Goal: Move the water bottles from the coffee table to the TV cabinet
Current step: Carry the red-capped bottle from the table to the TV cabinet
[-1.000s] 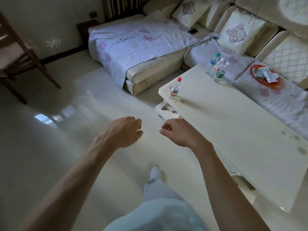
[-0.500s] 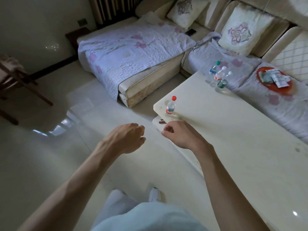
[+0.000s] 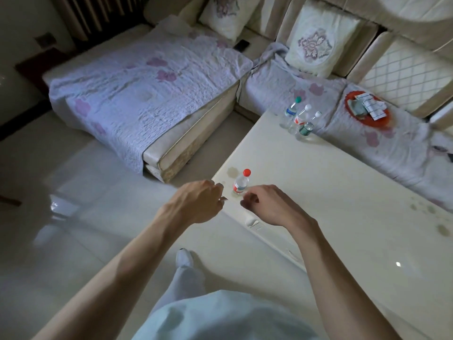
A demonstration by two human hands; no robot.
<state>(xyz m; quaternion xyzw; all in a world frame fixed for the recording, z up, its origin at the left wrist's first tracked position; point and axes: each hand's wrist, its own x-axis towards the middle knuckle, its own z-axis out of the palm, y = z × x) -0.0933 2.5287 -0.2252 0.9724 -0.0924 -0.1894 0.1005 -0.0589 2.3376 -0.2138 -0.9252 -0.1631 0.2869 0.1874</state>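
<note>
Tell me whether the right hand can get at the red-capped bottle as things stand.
Probably yes. The right hand hovers just beside the red-capped bottle, holding nothing, with nothing between them; the bottle stands upright and alone at that corner of the coffee table.

A small clear bottle with a red cap [image 3: 241,184] stands upright at the near left corner of the cream worktop [image 3: 331,192]. Three more stand upright, clustered at its far edge: a green-capped bottle [image 3: 291,111], a white-capped bottle with a red label [image 3: 300,118] and a white-capped bottle with a green label [image 3: 308,125].
</note>
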